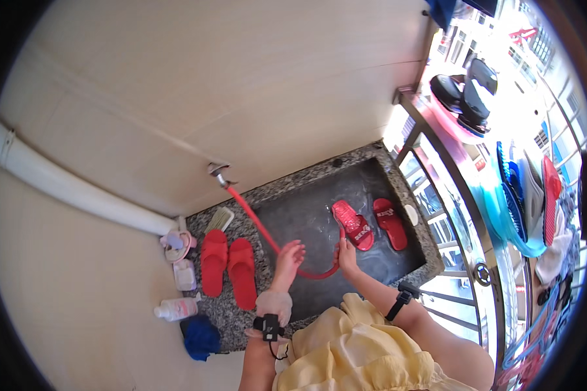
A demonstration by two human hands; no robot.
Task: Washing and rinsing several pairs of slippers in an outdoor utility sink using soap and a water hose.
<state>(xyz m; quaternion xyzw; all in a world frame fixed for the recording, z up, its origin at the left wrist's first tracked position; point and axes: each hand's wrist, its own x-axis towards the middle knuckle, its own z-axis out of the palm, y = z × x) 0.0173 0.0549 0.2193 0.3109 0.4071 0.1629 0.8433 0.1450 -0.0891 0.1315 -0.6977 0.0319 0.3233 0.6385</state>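
My right hand [346, 255] grips the free end of a red hose [261, 226] and holds it over a dark stone sink [298, 195]. The hose runs from a metal wall tap [218, 172] behind my left hand [291, 257], which hovers above the sink with fingers loosely curled, holding nothing. A wet red slipper [347, 217] lies in the sink just past the hose end. Its mate, another red slipper [392, 229] bearing writing, lies to the right of it. Shallow water covers part of the sink floor.
Two red slippers [213, 264] [243, 276] rest on the granite ledge [220, 317], with a scrubbing brush [221, 220], a white bottle [177, 309] and a blue cloth [201, 336] nearby. A metal railing [447, 171] carrying more footwear [513, 195] stands at the right. A white pipe [78, 178] lines the left wall.
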